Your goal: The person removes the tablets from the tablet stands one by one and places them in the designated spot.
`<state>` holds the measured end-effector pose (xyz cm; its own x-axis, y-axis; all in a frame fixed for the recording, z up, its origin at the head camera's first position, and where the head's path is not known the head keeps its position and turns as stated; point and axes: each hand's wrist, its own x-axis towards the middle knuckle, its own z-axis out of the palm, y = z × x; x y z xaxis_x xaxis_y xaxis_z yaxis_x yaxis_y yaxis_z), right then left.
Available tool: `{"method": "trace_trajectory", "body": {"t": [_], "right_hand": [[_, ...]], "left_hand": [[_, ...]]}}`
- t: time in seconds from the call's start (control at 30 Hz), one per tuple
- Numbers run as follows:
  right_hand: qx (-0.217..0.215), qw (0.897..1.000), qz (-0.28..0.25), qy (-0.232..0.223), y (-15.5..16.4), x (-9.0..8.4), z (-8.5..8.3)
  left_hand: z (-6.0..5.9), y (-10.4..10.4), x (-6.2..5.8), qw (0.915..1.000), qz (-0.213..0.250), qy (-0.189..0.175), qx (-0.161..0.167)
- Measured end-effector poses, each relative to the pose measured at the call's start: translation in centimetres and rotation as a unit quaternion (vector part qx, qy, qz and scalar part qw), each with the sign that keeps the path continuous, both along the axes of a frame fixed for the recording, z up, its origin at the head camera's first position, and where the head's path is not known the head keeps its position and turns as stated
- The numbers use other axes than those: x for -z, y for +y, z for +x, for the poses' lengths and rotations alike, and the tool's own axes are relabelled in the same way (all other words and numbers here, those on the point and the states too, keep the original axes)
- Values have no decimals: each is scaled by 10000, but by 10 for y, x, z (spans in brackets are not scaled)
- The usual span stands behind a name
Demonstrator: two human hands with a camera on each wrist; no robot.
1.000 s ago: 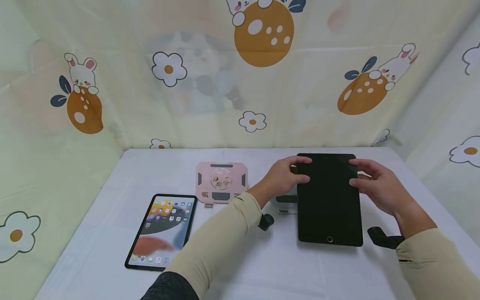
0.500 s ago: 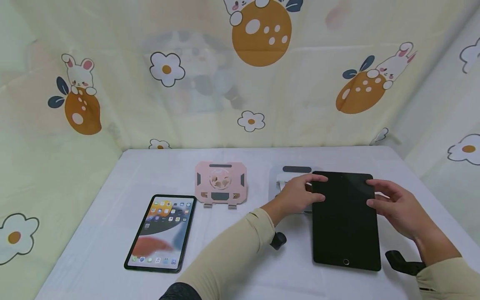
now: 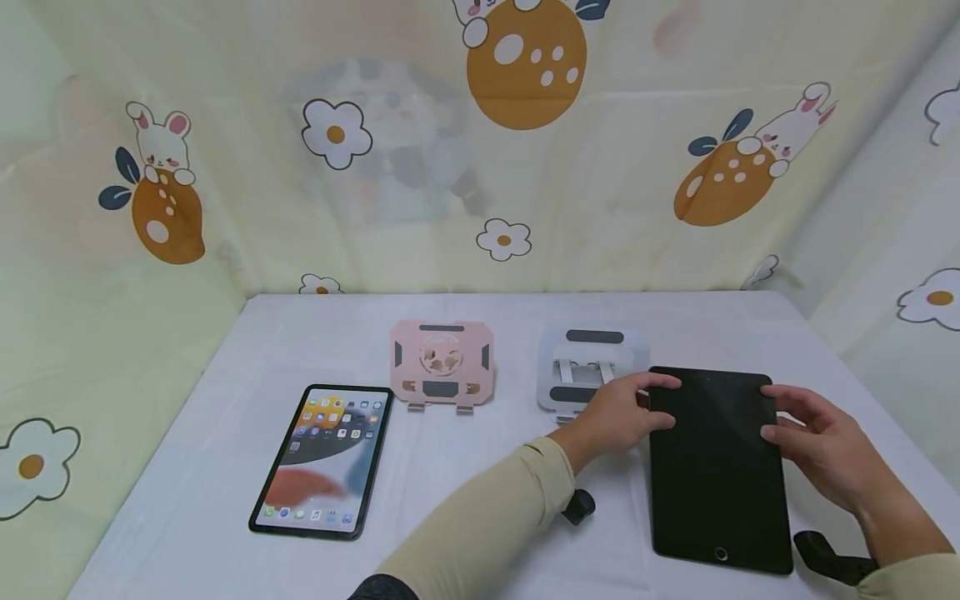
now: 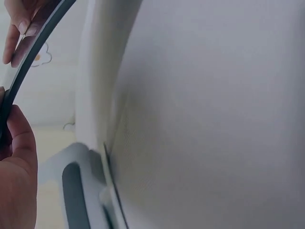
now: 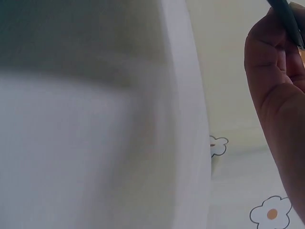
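Note:
A black tablet point(image 3: 718, 467) with a dark screen and a round home button lies between my two hands at the right of the table. My left hand point(image 3: 626, 414) grips its left edge near the top, thumb and fingers over the rim. Across from it, my right hand point(image 3: 821, 437) pinches the right edge. In the left wrist view the tablet point(image 4: 35, 47) shows edge-on, with the left hand point(image 4: 19, 162) at its rim. The right wrist view has the right hand point(image 5: 276, 76) at the tablet's edge point(image 5: 288, 21).
Behind the left hand lies a light grey-blue tablet stand point(image 3: 592, 336), folded flat. A similar pink stand point(image 3: 442, 358) lies to its left. A second tablet point(image 3: 322, 462) with a lit home screen rests at the left of the white table point(image 3: 465, 533). Patterned curtains point(image 3: 420, 192) enclose the table.
Both hands have carried the black tablet rightward and toward the person, away from the grey-blue stand, which now shows much more. The pink stand and lit tablet stay put.

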<state>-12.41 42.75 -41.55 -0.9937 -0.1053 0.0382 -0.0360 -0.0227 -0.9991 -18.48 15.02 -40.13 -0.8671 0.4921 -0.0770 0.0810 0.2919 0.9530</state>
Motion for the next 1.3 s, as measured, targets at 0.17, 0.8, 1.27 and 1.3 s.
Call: {"method": "trace_trajectory", "body": {"t": [0.17,0.8,1.27,1.3], "right_hand": [[-99,9995,-303,-10,11,6,6],[-51,9992,-182,-349,33,15,11],[8,9992,265,-313,34,17,10],[45,9989,342,-324,33,16,10]], "left_hand": [[6,11,4,9999,-140,-35,36],[12,21,13,9975,-139,-183,671],[13,16,17,9981,-258,-19,555],[13,15,17,9982,-243,-53,537]]}}
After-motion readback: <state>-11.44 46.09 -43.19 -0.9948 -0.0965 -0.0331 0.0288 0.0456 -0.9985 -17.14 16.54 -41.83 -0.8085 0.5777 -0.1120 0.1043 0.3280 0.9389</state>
